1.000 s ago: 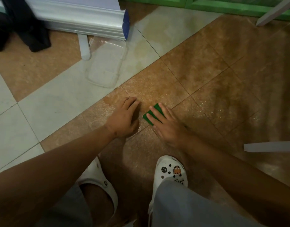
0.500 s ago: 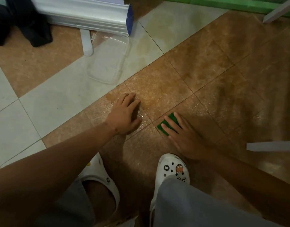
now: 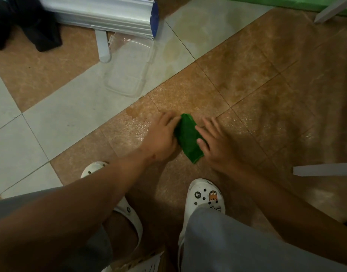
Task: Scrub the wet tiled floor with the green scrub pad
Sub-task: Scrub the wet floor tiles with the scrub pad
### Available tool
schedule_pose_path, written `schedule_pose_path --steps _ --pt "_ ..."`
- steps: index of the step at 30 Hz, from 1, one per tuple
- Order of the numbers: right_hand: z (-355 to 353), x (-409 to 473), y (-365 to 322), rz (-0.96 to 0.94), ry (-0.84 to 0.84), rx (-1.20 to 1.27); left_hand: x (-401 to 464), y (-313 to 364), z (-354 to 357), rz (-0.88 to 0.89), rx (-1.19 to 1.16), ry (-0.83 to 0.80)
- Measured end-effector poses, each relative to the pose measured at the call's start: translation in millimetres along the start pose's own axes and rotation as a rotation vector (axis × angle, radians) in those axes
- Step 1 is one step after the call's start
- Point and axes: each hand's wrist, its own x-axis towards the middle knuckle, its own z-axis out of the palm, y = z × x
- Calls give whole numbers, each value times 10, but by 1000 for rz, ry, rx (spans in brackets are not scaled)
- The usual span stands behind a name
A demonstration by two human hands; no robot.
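Observation:
The green scrub pad (image 3: 188, 139) lies between my two hands on the wet brown tiled floor (image 3: 247, 89), lifted or tilted so most of its face shows. My left hand (image 3: 161, 137) grips its left edge with curled fingers. My right hand (image 3: 213, 143) holds the right edge, thumb on top of the pad and fingers spread on the tile. Water glistens on the tiles around the hands.
A clear plastic lid (image 3: 129, 69) lies on the pale tile ahead, next to a silver roll-up stand base (image 3: 102, 14) with a foot. Dark cloth (image 3: 25, 26) lies at the top left. My two white clogs (image 3: 206, 197) stand just behind the hands. A white bar (image 3: 323, 168) juts in from the right.
The right hand slid the pad right, then brought it back left. My left hand left the floor and took hold of the pad; both hands hold it now.

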Motion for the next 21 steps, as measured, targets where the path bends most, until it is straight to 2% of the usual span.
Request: schedule_pose_path --steps 3,6,8,16,21 --pt "-28 -96 138 63 -10 -5 32 381 283 -17 -4 41" --pt "-40 -119 220 70 32 24 46 518 541 -149 47 -35" --pt "-30 -119 236 48 45 9 26 472 651 -170 79 -56" --pt "-5 -135 274 11 43 -53 -136 -127 444 51 309 -141" --pt "17 -171 227 -48 40 -114 -191 -439 230 41 266 -160"
